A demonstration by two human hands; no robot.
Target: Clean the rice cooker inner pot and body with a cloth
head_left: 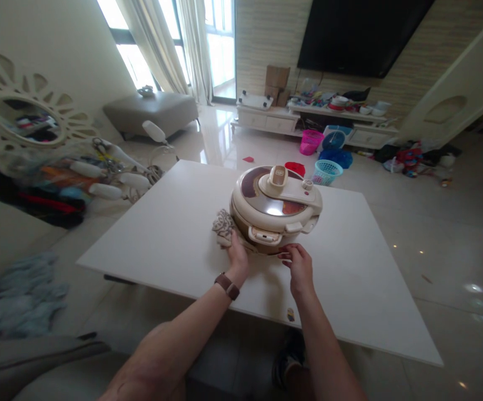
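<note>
A cream and brown electric pressure cooker [275, 207] stands on the white table, its lid on. At its lower left side, my left hand [238, 257] is closed on a patterned cloth [223, 224], which is bunched up beside the cooker. My right hand [297, 264] is at the front of the cooker's base, with thumb and fingers pinched together. A thin pale edge runs along the base between both hands; whether it is cloth or the cooker's rim is unclear. What the right fingers pinch cannot be made out.
The white table [345, 267] bears a small sticker [290, 314] near its front edge. Beyond it on the floor are a pink basket [310, 142] and a light blue basket [327, 171]. A lamp with several white shades [153, 131] stands at the left.
</note>
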